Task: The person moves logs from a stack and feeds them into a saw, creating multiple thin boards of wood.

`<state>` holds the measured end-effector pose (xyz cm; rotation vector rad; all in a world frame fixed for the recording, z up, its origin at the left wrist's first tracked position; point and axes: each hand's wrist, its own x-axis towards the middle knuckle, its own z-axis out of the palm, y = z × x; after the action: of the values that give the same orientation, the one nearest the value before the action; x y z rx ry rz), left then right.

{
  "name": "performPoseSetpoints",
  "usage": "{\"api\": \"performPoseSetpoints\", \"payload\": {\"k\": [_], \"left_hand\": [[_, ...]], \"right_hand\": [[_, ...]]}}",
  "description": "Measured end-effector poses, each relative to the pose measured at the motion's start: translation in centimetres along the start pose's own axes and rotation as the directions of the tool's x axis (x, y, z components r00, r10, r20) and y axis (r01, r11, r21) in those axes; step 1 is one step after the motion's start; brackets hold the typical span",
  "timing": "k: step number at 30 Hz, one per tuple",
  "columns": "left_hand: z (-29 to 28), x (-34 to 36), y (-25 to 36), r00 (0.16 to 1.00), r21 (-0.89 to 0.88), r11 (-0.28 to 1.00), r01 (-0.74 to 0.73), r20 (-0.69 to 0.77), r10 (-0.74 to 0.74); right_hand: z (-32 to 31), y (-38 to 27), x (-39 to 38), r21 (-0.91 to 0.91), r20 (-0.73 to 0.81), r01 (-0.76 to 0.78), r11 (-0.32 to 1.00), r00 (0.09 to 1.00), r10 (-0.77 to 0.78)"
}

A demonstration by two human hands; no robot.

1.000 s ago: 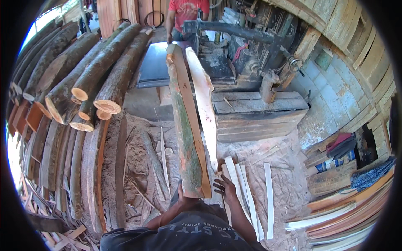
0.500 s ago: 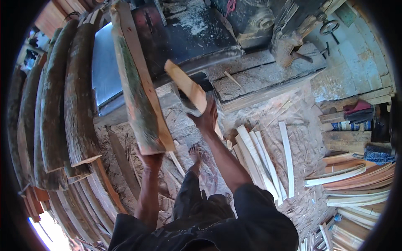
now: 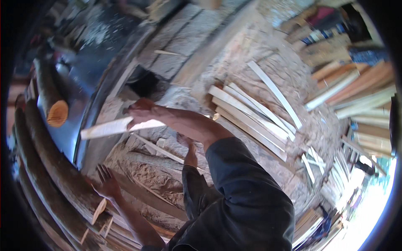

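The right hand's (image 3: 140,112) fingers (image 3: 133,109) wrap one end of a pale slat (image 3: 113,127), held level out over the sawdust floor (image 3: 144,173). The left hand (image 3: 108,184) hangs empty, fingers spread, near the logs (image 3: 50,167). A firmer grip nearer the slat's middle would steady it; the stack (image 3: 251,119) lies beyond the slat.

logs (image 3: 54,175) crowding left; cut slats (image 3: 251,113) stacked right; sawdust floor (image 3: 150,175) between

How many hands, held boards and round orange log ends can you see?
Hands: 2 (right hand, left hand)
Held boards: 1 (pale board, gripped by the right hand; the left hand is open and holds nothing)
Round log ends: 1 (orange log end)
Total: 4
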<state>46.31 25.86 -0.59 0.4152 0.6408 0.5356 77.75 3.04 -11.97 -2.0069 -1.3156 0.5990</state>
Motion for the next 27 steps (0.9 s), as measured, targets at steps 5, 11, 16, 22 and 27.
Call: {"api": "performPoseSetpoints", "payload": {"k": [5, 11, 16, 22, 27], "left_hand": [[-5.8, -8.6, -8.9, 0.951, 0.548, 0.781, 0.301, -0.232, -0.204], [-18.8, -29.3, -19.1, 0.819, 0.77, 0.282, 0.572, -0.513, -0.258], [-23.2, -47.6, -27.6, 0.641, 0.624, 0.152, 0.766, -0.724, -0.255], [-25.5, -57.7, -39.2, 0.913, 0.894, -0.307, 0.326, -0.382, -0.142], [-17.7, -51.4, -39.5, 0.863, 0.805, 0.352, 0.478, -0.505, -0.019]], "right_hand": [[1.1, -4.3, -18.8, 0.332, 0.0, -0.1, 0.938, 0.994, 0.106], [0.4, -4.3, -57.4, -0.373, 0.584, -0.39, 0.842, 0.606, 0.539], [1.2, -0.4, -94.0, -0.456, 0.376, -0.812, 0.365, 0.196, 0.906], [1.8, -0.7, -90.0, -0.24, 0.426, -0.877, 0.417, 0.291, 0.857], [4.3, 1.8, -75.4, 0.142, 0.38, -0.769, 0.624, 0.624, 0.683]]}}
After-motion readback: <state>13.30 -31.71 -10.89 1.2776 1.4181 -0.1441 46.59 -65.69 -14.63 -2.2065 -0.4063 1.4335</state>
